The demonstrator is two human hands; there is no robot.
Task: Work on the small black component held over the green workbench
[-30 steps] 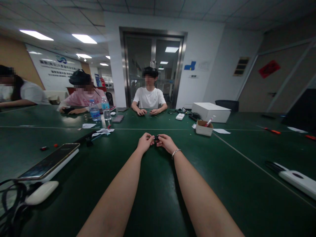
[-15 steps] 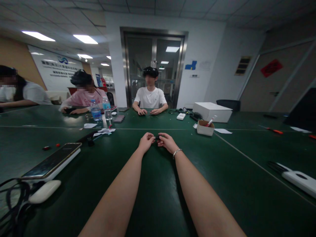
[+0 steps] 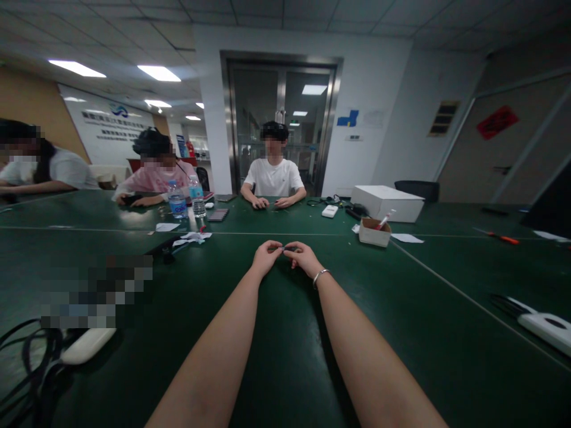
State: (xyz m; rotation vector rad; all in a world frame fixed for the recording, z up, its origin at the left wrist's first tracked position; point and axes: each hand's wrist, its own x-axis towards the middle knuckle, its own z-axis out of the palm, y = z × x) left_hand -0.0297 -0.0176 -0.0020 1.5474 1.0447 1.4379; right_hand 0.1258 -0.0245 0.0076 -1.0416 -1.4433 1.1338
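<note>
Both arms reach forward over the green table (image 3: 285,356). My left hand (image 3: 266,257) is closed in a pinch, its thumb and fingertips at the left end of a small dark piece (image 3: 287,248). From the other side my right hand (image 3: 305,259), with a silver bangle (image 3: 320,276) at the wrist, pinches the same piece. The fingers hide most of it, and its kind is too small to make out. The two sets of fingertips nearly meet, just above the tabletop.
Beyond my hands stand a small open box (image 3: 375,233) with a pen-like item and a white carton (image 3: 387,203). Water bottles (image 3: 177,201) and paper scraps (image 3: 193,238) lie ahead left. Cables (image 3: 31,362) are near left, a white device (image 3: 546,330) right. Three people sit across.
My hands have drawn slightly closer together, and the fingers now cover more of the small dark piece. The whole view has shifted a little.
</note>
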